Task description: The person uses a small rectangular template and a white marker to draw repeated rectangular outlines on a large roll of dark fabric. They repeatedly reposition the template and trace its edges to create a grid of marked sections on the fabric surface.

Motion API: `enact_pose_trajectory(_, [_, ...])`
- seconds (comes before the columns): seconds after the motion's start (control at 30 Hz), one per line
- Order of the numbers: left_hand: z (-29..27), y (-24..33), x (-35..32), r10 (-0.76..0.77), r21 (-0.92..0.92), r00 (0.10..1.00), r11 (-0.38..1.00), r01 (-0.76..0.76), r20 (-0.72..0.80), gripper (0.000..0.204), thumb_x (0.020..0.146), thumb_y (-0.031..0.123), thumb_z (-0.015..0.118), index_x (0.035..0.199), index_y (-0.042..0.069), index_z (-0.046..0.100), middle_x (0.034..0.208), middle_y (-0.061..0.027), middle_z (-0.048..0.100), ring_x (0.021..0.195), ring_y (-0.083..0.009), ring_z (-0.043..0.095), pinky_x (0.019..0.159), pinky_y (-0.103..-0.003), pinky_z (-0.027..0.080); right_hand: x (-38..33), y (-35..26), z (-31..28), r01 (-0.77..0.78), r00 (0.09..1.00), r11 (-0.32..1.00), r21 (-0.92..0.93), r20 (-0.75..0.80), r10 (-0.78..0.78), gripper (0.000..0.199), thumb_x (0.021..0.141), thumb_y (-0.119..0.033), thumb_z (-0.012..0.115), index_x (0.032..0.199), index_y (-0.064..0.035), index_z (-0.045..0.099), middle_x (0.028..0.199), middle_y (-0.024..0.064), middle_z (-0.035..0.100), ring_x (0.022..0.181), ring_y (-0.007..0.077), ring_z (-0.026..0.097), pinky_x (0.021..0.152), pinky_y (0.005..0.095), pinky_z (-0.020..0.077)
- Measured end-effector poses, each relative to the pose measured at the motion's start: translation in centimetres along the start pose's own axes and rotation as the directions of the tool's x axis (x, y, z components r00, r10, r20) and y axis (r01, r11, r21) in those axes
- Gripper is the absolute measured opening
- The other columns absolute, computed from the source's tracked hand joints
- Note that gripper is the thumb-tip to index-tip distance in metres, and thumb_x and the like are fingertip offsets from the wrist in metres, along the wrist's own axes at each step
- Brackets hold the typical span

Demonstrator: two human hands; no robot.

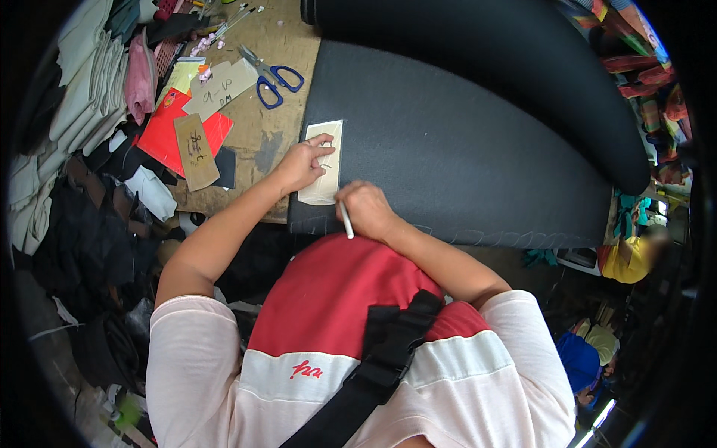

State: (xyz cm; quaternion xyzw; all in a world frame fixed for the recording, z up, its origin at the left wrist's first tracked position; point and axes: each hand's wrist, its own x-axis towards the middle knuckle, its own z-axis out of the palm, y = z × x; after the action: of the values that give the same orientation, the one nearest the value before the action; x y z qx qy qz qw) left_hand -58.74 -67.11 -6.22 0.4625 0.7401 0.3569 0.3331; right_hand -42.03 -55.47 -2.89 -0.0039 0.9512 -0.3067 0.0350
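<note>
A pale cardboard template (pixel 317 196) lies near the left edge of a dark sheet of material (pixel 455 164). My left hand (pixel 302 163) rests on the template with its fingers apart, pressing it flat against the sheet. Beside the template's lower right corner, my right hand (pixel 367 210) is closed round a slim white marking pen (pixel 346 222). The pen's back end points toward me; its tip is hidden by my fingers. Faint light outlines run along the sheet's near edge.
The thick roll (pixel 493 56) of dark material lies across the far side. Blue-handled scissors (pixel 270 87), a red folder (pixel 166 134) and brown card pieces (pixel 196 153) lie on the wooden tabletop (pixel 276 45). Folded cloth (pixel 97 82) is stacked at left. A person in yellow (pixel 626 261) is at right.
</note>
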Motion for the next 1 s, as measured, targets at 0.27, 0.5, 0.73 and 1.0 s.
enact_pose_trajectory(0.27, [-0.1, 0.3, 0.2, -0.021, 0.003, 1.0, 1.0, 0.021, 0.001, 0.047, 0.067, -0.005, 0.065, 0.114, -0.001, 0.062, 0.131, -0.0077, 0.05, 0.061, -0.0117, 0.054, 0.063, -0.026, 0.049, 3.4, -0.4, 2.2, 0.259, 0.965, 0.931, 0.258, -0.041, -0.257, 0.013, 0.078, -0.015, 0.062, 0.087, -0.0097, 0.069, 0.082, 0.011, 0.066, 0.081, 0.029, 0.064, 0.071, 0.0407, 0.0512])
enact_pose_trajectory(0.5, [-0.4, 0.8, 0.4, -0.048, 0.008, 0.998, 0.999, 0.048, 0.029, 0.046, 0.067, -0.007, 0.064, 0.113, -0.003, 0.062, 0.132, -0.0072, 0.049, 0.061, -0.0119, 0.054, 0.063, -0.025, 0.049, 2.1, 0.8, 1.5, 0.223, 0.956, 0.956, 0.192, 0.148, -0.253, 0.014, 0.077, -0.016, 0.063, 0.09, -0.0146, 0.068, 0.077, 0.0108, 0.06, 0.079, 0.0286, 0.06, 0.067, 0.039, 0.0496])
enact_pose_trajectory(0.73, [-0.4, 1.3, 0.5, -0.113, 0.075, 0.992, 0.991, 0.108, 0.062, 0.05, 0.066, -0.007, 0.066, 0.115, 0.001, 0.061, 0.139, -0.0114, 0.043, 0.065, -0.0148, 0.057, 0.064, -0.027, 0.05, 1.6, 0.2, -0.7, 0.1, 0.965, 0.989, 0.111, 0.233, -0.124, 0.015, 0.073, -0.022, 0.065, 0.085, -0.0127, 0.068, 0.076, 0.0143, 0.064, 0.077, 0.0318, 0.062, 0.066, 0.0426, 0.0498])
enact_pose_trajectory(1.0, [-3.8, 5.9, 2.8, 0.002, 0.365, 0.959, 0.925, 0.106, -0.283, 0.033, 0.069, 0.006, 0.071, 0.101, 0.005, 0.066, 0.093, -0.012, 0.064, 0.071, -0.0228, 0.064, 0.067, -0.032, 0.052, 0.4, 2.3, -7.6, -0.35, 0.822, 0.628, 0.695, -0.093, 0.562, 0.027, 0.085, -0.027, 0.062, 0.097, -0.0033, 0.064, 0.075, 0.011, 0.065, 0.07, 0.022, 0.065, 0.06, 0.0323, 0.0516])
